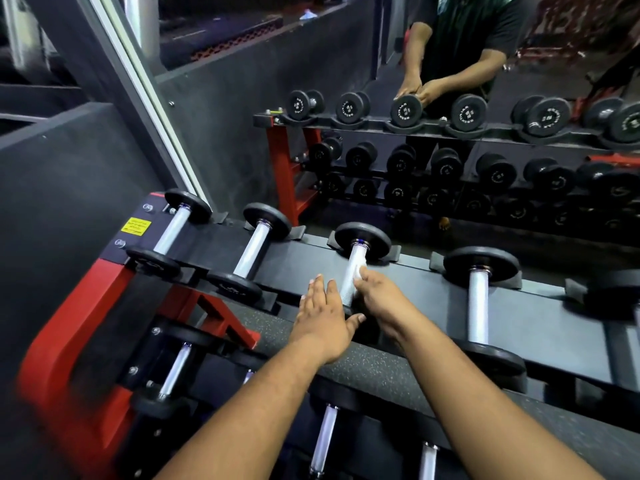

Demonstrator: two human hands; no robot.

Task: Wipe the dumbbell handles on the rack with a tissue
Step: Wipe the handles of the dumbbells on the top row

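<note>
Several black dumbbells with silver handles lie on the top shelf of a black and red rack (86, 306). My right hand (379, 299) presses a small white tissue (362, 272) against the right side of the third dumbbell's handle (351, 271). To the left of that handle, my left hand (323, 318) lies flat with its fingers straight and holds nothing; its thumb reaches under the handle's near end. Other dumbbells lie to the left (251, 247) and to the right (479, 303).
A mirror behind the rack shows the rack's reflection (450, 133) and my own reflection. Lower shelves hold more dumbbells (323, 438). A grey wall panel (69, 168) stands on the left, and a yellow warning label (135, 226) sits on the rack's left end.
</note>
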